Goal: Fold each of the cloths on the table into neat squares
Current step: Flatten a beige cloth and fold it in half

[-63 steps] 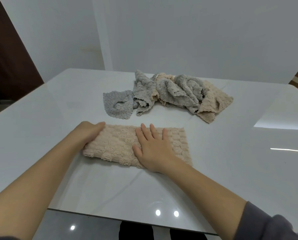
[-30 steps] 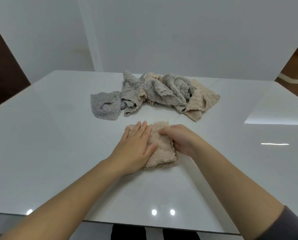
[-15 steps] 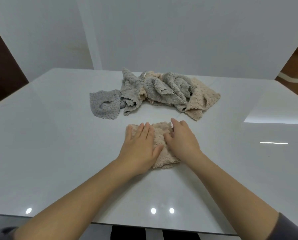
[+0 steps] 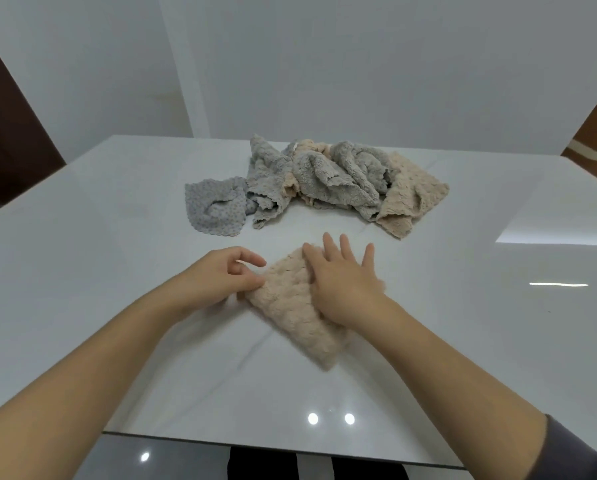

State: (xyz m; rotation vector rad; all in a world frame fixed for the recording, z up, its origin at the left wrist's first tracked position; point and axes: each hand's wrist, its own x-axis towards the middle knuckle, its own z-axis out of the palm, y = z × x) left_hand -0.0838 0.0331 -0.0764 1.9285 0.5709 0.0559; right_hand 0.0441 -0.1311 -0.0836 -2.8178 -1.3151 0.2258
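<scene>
A folded beige cloth lies turned like a diamond on the white table. My right hand rests flat on its upper right part with straight, spread fingers. My left hand pinches the cloth's left corner between thumb and curled fingers. Behind them sits a crumpled pile of grey and beige cloths, and a small bluish-grey cloth lies at the pile's left end.
The glossy table's near edge runs just below my forearms. A white wall stands behind the table, a dark door at the far left and a brown one at the far right.
The beige cloth went from a long strip to a small folded square and has now been rotated into a diamond. My left hand left the top and took the left corner.
</scene>
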